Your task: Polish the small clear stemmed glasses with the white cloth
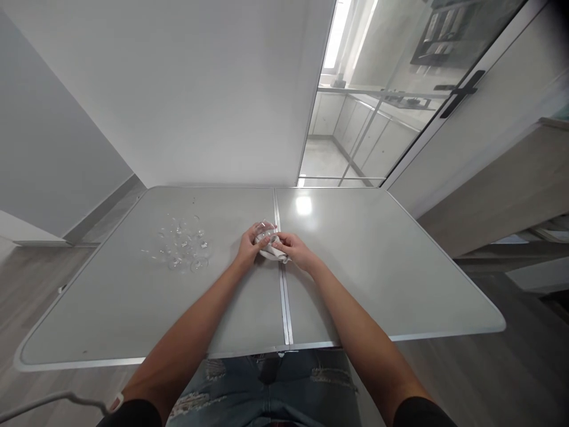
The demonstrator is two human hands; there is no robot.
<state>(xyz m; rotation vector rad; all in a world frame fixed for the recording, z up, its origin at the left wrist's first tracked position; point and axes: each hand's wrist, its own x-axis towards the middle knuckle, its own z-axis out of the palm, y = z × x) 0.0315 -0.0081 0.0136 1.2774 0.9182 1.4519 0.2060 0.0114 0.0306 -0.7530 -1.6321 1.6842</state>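
Note:
Near the middle of the table, a clear glass (pixel 265 228) is held between my two hands, just left of the metal seam. My left hand (pixel 250 243) grips the glass from its left side, fingers closed round it. A white cloth (pixel 274 254) is bunched beneath and against the glass. My right hand (pixel 294 248) pinches the cloth at the glass's right side, with the thumb close to the left thumb. The exact shape of the glass is partly hidden by fingers and cloth.
Several clear glasses (pixel 182 243) stand clustered on the left half of the pale folding table (pixel 364 267). A metal seam (pixel 285 308) crosses the tabletop. Behind the table are a white wall (pixel 213 95) and a glass door (pixel 351 118) with a black handle (pixel 462 93).

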